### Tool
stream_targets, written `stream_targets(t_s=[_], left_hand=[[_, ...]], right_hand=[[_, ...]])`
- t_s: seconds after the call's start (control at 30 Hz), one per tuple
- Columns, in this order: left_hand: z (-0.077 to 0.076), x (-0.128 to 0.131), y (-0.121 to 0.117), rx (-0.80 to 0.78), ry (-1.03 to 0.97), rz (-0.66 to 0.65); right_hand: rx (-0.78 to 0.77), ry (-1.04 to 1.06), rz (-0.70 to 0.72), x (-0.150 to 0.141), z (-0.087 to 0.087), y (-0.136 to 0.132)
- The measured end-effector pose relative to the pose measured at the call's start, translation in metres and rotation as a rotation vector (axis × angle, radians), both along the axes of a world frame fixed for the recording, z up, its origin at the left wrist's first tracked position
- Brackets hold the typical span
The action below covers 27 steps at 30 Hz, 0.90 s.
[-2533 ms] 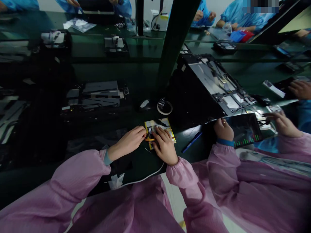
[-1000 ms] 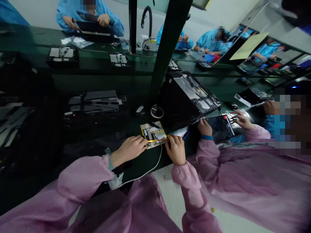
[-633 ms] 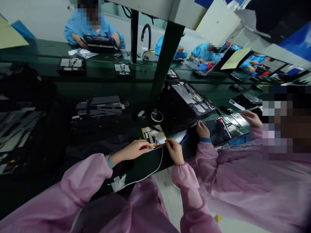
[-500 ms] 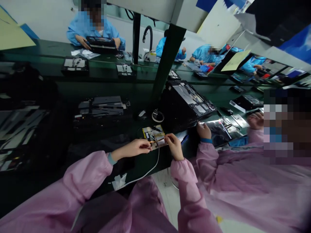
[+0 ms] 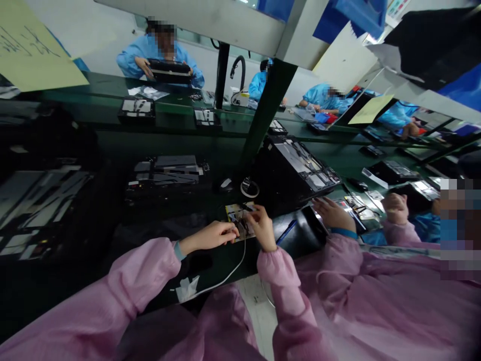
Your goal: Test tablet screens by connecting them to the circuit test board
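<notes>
A small yellow-edged piece (image 5: 230,210) with dark parts on it lies on the dark green bench before me. My left hand (image 5: 210,236) is at its left edge, fingers curled and pinched together. From the right, my right hand (image 5: 262,228) reaches over the same piece with thumb and fingers closed together. Whatever sits between the fingertips is too small and too covered to name. A white cable (image 5: 239,263) runs from between my hands down to a crumpled white tape (image 5: 187,289) at the bench edge.
Stacks of flat dark devices stand left (image 5: 165,173) and right (image 5: 300,168). Behind the piece are a black mouse (image 5: 225,185) and a white ring-shaped coil (image 5: 249,188). A blue pen (image 5: 286,231) lies right. A co-worker's hand (image 5: 334,215) is close by, and a green post (image 5: 268,105) rises ahead.
My right hand has shifted left over the piece, closer to my left hand; the thin orange strip seen between them is now hidden. The co-worker's hand has moved right, and the view has shifted.
</notes>
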<state>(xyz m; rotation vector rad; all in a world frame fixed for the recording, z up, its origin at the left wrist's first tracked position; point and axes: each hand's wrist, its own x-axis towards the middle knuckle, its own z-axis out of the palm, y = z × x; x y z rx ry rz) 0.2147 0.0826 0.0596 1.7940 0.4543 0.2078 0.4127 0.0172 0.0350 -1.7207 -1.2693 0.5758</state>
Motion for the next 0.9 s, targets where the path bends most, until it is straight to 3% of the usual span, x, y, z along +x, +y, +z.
stream_targets(t_s=[0.1, 0.23, 0.37, 0.47, 0.53, 0.67, 0.8, 0.9], left_hand=[[-0.002, 0.001, 0.0, -0.012, -0.005, -0.005], [-0.007, 0.003, 0.003, -0.169, -0.062, 0.034], [-0.013, 0.006, 0.007, -0.331, -0.15, 0.083], [-0.015, 0.007, 0.007, -0.337, -0.155, 0.113], [-0.016, 0.007, 0.005, -0.35, -0.16, 0.113], [-0.013, 0.005, 0.001, -0.409, -0.247, 0.152], [-0.005, 0.006, 0.0, -0.338, -0.286, 0.2], [-0.001, 0.008, -0.001, -0.368, -0.293, 0.21]], right_hand=[[-0.019, -0.371, 0.04, -0.015, -0.019, -0.014], [0.039, -0.643, 0.076, -0.029, -0.019, -0.028], [0.082, -0.689, -0.134, -0.022, -0.014, -0.062], [0.029, -0.753, -0.351, -0.013, -0.018, -0.089], [0.0, -0.776, -0.393, -0.011, -0.02, -0.095], [-0.05, -0.78, -0.422, -0.012, -0.019, -0.071], [-0.267, -0.873, -0.436, -0.007, -0.017, -0.039], [-0.262, -0.877, -0.446, 0.001, -0.022, -0.033]])
